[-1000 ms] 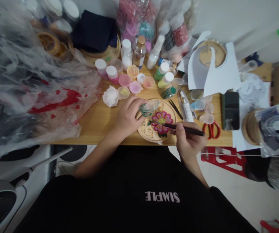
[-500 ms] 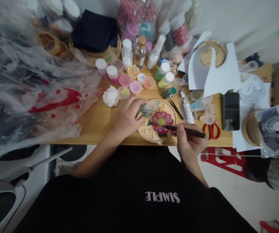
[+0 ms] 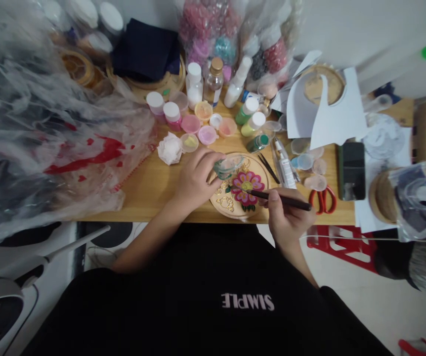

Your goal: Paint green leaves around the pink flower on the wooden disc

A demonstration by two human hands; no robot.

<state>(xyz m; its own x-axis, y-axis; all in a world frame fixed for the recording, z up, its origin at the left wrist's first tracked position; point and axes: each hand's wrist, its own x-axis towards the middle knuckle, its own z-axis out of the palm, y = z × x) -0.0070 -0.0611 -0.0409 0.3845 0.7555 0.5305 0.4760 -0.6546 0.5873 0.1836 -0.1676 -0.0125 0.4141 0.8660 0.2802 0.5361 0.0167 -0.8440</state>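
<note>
A small clear plastic cup (image 3: pixel 230 167) with green residue is gripped between the thumb and fingers of my left hand (image 3: pixel 197 182), tilted over the round wooden board (image 3: pixel 231 210). The board carries a pink flower (image 3: pixel 248 187) with a yellow centre, green leaves and gold wire outlines. My right hand (image 3: pixel 289 215) is closed around a dark-handled paintbrush (image 3: pixel 279 199). Its thin tip points left, over the flower beside a small green leaf (image 3: pixel 228 189); whether it touches the board I cannot tell. Black tweezers (image 3: pixel 268 168) lie just beyond the board.
Little cups of coloured material (image 3: pixel 191 123) and capped bottles (image 3: pixel 194 84) stand behind the board. A crumpled tissue (image 3: pixel 170 148) lies left of it. To the right are a white tube (image 3: pixel 286 168), red-handled scissors (image 3: pixel 323 200) and a phone (image 3: pixel 351 170). Plastic bags (image 3: pixel 87 143) cover the left side.
The brush and my right hand have shifted very slightly to the left. My left hand keeps the cup in nearly the same place.
</note>
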